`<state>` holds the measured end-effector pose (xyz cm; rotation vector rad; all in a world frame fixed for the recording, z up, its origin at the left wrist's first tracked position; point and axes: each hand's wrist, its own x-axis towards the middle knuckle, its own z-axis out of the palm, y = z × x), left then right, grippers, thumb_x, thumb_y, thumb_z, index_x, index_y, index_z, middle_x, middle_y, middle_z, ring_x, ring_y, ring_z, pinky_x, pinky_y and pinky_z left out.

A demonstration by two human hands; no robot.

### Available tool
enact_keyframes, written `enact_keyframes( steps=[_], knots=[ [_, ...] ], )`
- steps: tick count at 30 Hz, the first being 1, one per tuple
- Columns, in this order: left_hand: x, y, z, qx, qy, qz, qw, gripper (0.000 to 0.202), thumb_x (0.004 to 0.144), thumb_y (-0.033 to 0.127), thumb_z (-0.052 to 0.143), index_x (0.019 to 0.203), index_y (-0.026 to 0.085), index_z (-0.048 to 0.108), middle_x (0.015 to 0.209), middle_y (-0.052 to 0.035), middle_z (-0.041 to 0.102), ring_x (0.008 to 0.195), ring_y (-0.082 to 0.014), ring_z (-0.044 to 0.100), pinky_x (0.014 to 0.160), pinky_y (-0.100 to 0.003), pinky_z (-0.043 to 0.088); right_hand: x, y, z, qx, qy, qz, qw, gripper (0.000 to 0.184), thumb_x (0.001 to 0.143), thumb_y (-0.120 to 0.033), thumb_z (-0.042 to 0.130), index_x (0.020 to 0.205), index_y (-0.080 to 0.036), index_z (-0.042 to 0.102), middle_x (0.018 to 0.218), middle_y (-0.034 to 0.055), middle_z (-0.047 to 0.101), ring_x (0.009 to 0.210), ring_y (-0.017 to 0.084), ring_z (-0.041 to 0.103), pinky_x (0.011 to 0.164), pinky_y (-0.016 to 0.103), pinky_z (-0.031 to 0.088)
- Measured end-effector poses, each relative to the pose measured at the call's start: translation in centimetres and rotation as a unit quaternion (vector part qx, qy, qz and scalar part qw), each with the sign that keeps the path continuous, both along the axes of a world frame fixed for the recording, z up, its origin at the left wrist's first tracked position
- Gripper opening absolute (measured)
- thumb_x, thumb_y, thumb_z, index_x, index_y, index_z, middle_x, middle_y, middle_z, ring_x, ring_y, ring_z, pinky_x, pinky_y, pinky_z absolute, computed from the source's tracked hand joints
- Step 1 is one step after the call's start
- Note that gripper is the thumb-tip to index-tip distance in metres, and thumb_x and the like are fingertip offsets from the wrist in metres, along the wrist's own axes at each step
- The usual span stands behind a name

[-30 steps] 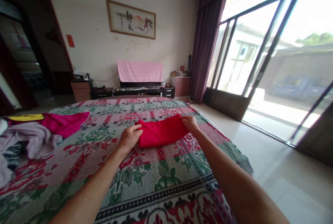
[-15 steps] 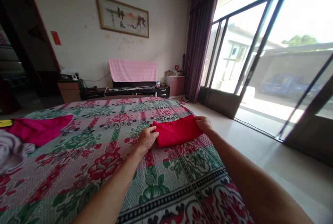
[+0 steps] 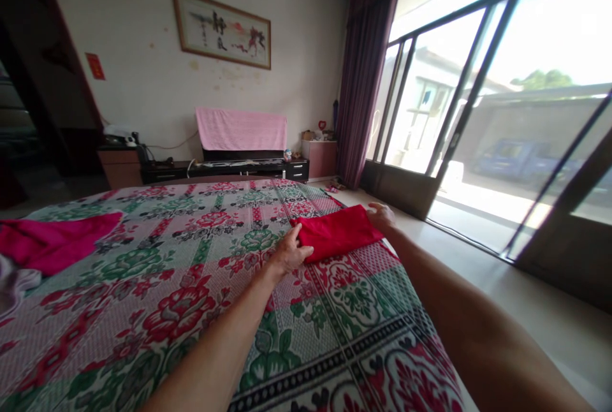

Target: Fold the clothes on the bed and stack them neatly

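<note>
A folded red cloth (image 3: pixel 340 232) lies on the flowered cover near its right edge. My left hand (image 3: pixel 290 251) rests against the left end of the cloth, its thumb spread away from the fingers. At the opposite end, my right hand (image 3: pixel 384 215) sits just beside the upper right corner with the fingers loosely extended; its palm side is hidden. Far to the left lie a magenta cloth (image 3: pixel 62 240) and a pale, crumpled fabric (image 3: pixel 16 284).
The flowered cover (image 3: pixel 179 310) spreads across a large surface whose right edge drops to the tiled floor. Beyond it, a low dark cabinet (image 3: pixel 172 173) carries a pink towel (image 3: pixel 241 129). Glass sliding doors (image 3: pixel 440 99) and a purple curtain (image 3: pixel 361 74) stand on the right.
The red cloth has shifted right, towards the cover's edge, along with both hands. My right hand has loosened from the cloth's corner, and my left thumb has spread from the fingers.
</note>
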<state>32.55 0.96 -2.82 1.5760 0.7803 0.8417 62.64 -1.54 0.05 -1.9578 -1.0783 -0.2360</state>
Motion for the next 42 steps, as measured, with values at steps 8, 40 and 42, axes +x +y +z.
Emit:
enact_keyframes(
  steps=[8, 40, 42],
  knots=[
    [-5.8, 2.3, -3.0, 0.267, 0.232, 0.073, 0.932, 0.041, 0.069, 0.009, 0.052, 0.108, 0.014, 0.065, 0.118, -0.0101, 0.062, 0.109, -0.0206, 0.058, 0.098, -0.032, 0.044, -8.1, 0.1, -2.5, -0.049, -0.071, 0.046, 0.995, 0.034, 0.078, -0.014, 0.046, 0.101, -0.020, 0.070, 0.104, 0.0078, 0.067, 0.091, 0.020, 0.060, 0.082, 0.029, 0.043],
    [-39.5, -0.4, -3.1, 0.303, 0.348, 0.415, 0.784, 0.028, 0.081, 0.020, 0.049, 0.104, 0.018, 0.065, 0.113, -0.0093, 0.063, 0.111, -0.0202, 0.055, 0.100, -0.035, 0.040, -40.9, 6.6, -6.9, -0.043, -0.125, 0.432, 0.892, 0.029, 0.074, -0.017, 0.042, 0.079, -0.023, 0.070, 0.088, 0.0019, 0.069, 0.084, 0.018, 0.062, 0.082, 0.028, 0.045],
    [-40.3, -0.6, -1.4, 0.305, 0.315, 0.477, 0.762, 0.031, 0.082, 0.017, 0.046, 0.107, 0.020, 0.064, 0.117, -0.0081, 0.062, 0.113, -0.0197, 0.053, 0.101, -0.036, 0.039, -40.8, 6.8, -6.9, -0.036, -0.120, 0.429, 0.895, 0.029, 0.073, -0.018, 0.042, 0.078, -0.023, 0.070, 0.087, 0.0019, 0.069, 0.083, 0.018, 0.063, 0.082, 0.029, 0.046]
  ],
)
